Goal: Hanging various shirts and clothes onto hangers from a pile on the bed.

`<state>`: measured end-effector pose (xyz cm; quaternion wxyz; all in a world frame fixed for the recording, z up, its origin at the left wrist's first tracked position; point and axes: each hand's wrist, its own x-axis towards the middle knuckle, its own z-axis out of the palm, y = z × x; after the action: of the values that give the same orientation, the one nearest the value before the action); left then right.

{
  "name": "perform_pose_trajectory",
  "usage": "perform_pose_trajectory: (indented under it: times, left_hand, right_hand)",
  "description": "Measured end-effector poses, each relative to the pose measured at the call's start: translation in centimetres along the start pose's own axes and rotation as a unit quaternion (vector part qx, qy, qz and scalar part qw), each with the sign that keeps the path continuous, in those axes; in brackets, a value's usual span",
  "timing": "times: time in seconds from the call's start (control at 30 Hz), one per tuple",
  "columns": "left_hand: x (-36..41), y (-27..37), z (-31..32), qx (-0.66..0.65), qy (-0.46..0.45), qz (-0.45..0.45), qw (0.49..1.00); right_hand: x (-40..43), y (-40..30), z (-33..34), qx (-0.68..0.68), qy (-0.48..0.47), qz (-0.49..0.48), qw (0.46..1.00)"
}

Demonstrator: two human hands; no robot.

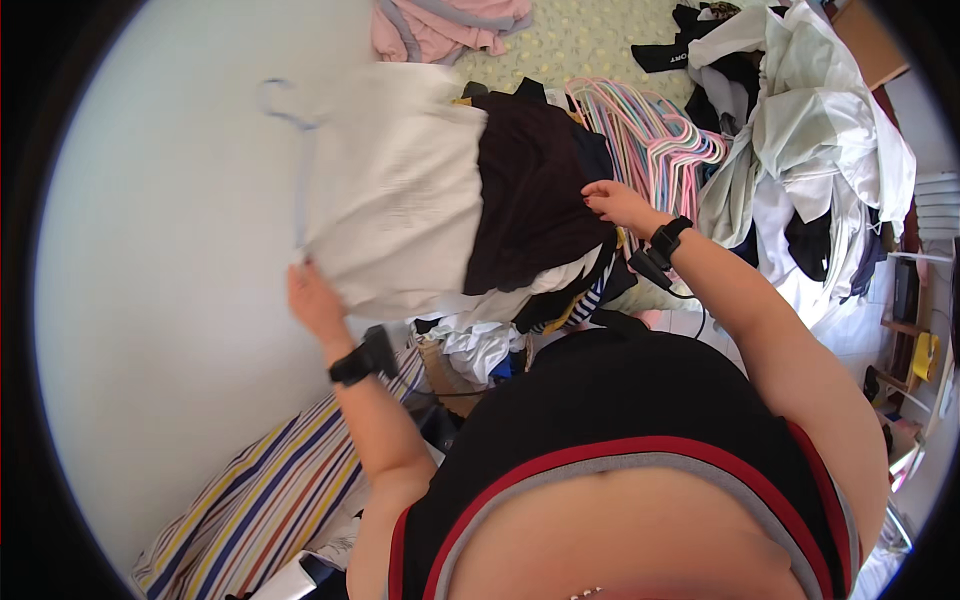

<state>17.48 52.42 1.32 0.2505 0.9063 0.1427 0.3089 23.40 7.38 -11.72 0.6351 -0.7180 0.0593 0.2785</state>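
My left hand (313, 300) grips the near shoulder corner of a white shirt (405, 195), together with the end of a pale blue hanger (304, 180). The hanger's hook points toward the wall, and its body runs along the shirt's collar side. Motion blurs both. Faint print marks the shirt's front, and its lower edge overlaps a dark brown garment (540, 187) on a clothes pile. My right hand (621, 206) is at the brown garment's right edge, fingers bent; whether it pinches cloth is unclear. Just beyond it lies a bundle of pastel hangers (652, 142).
A white wall (165, 225) borders the left side. A pink and grey garment (450, 30) lies on the patterned bedding (585, 45). White clothing (810, 120) is heaped at the right. Striped fabric (277, 487) is at lower left, near a box of crumpled cloth (480, 349).
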Motion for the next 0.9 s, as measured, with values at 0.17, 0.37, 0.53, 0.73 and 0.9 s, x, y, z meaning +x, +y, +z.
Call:
perform_pose_trajectory:
  times: [0.17, 0.37, 0.53, 0.73, 0.9]
  left_hand:
    - [0.4, 8.0, -5.8, -0.031, 0.068, 0.05, 0.996]
    - [-3.1, 2.8, 2.4, -0.084, -0.082, -0.061, 0.991]
    - [-6.9, -3.3, 9.6, -0.475, -0.139, -0.282, 0.822]
    - [-8.4, -11.9, 14.3, -0.447, -0.164, -0.387, 0.79]
    - [-8.8, -13.9, 14.8, -0.257, -0.226, -0.342, 0.875]
  right_hand:
    - [3.1, 7.3, 1.1, -0.32, 0.148, -0.096, 0.931]
    - [2.1, 7.2, 1.1, -0.233, 0.213, -0.019, 0.949]
    - [0.9, 7.8, 0.5, -0.203, 0.205, -0.101, 0.952]
    - [0.0, 7.8, 0.4, -0.185, 0.254, -0.07, 0.947]
    - [-2.1, 3.7, 1.7, -0.26, 0.288, -0.139, 0.911]
